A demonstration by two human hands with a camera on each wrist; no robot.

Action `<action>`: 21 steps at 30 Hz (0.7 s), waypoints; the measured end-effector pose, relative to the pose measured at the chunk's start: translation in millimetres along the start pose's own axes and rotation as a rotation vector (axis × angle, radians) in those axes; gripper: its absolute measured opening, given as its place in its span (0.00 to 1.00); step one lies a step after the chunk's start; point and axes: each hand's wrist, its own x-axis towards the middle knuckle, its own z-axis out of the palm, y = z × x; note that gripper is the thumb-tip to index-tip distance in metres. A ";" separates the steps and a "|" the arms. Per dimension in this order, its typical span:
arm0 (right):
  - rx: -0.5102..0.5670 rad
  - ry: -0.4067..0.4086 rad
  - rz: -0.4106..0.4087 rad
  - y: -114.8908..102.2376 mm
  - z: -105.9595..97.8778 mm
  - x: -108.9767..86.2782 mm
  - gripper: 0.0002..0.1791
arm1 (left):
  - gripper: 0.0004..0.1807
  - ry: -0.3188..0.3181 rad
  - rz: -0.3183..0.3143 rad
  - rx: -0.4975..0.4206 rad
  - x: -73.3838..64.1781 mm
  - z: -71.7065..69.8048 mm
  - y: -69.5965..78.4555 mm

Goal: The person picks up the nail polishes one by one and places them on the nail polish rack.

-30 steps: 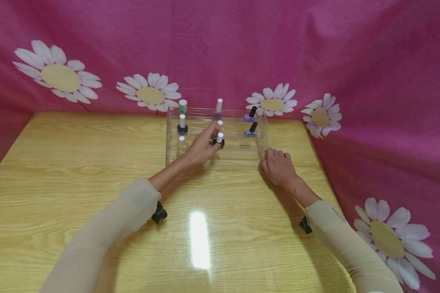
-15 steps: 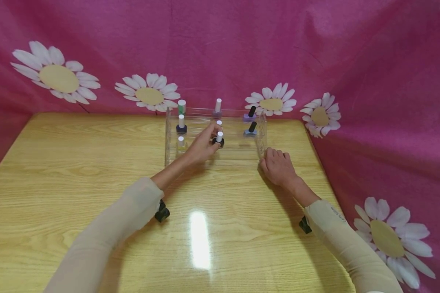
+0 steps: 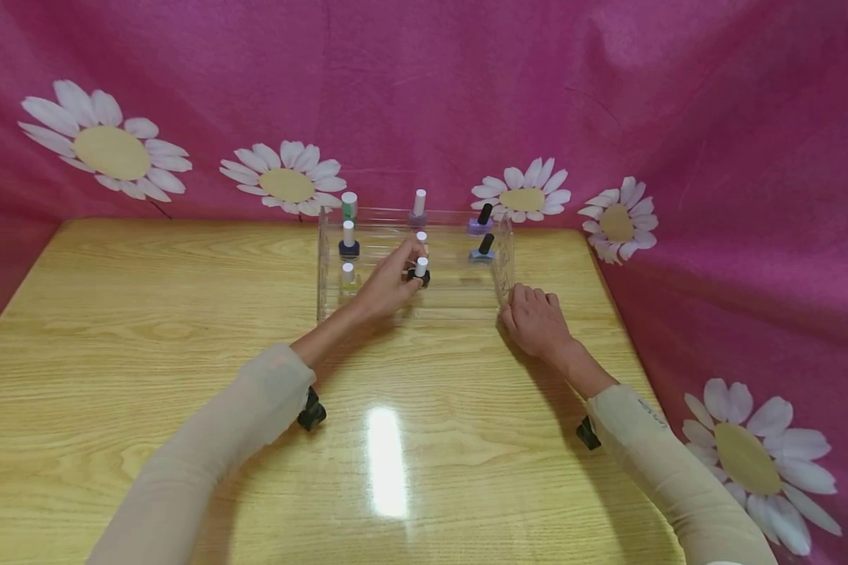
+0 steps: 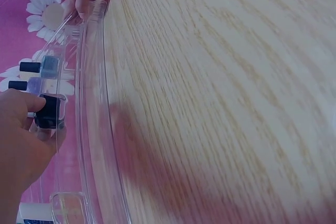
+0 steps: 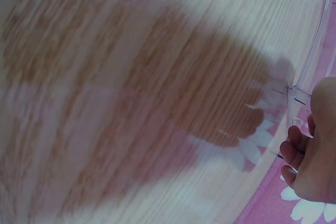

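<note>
My left hand (image 3: pixel 387 289) pinches a dark nail polish bottle (image 4: pixel 49 112) with a white cap between thumb and fingers. The bottle stands upright at the front middle of a clear tiered display rack (image 3: pixel 459 317); whether it touches the tier I cannot tell. Behind those fingers another white cap (image 3: pixel 422 236) shows, its bottle mostly hidden. At the rack's right front corner, my right hand (image 3: pixel 536 320) grips the clear side panel with curled fingers (image 5: pixel 297 150).
On the rack's left side stand green (image 3: pixel 349 205), navy (image 3: pixel 349 249) and yellow (image 3: pixel 349 279) polish bottles. A pale lilac bottle (image 3: pixel 418 213) is at the back middle. Purple (image 3: pixel 479 226) and blue (image 3: pixel 482 255) bottles with black caps stand on the right. A flowered pink cloth (image 3: pixel 410 94) hangs behind the table (image 3: pixel 148 314).
The held dark bottle has shifted very slightly; my left hand stays at the same place on the rack. My right hand has not visibly moved.
</note>
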 end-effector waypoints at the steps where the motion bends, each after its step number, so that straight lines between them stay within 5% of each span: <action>1: -0.001 0.000 0.000 0.0 0.0 0.0 0.14 | 0.16 -0.001 -0.004 -0.001 -0.2 0.1 -0.1; 21: 0.007 -0.002 0.001 -0.1 -0.3 0.8 0.14 | 0.16 -0.027 -0.044 0.013 -2.4 1.9 -1.4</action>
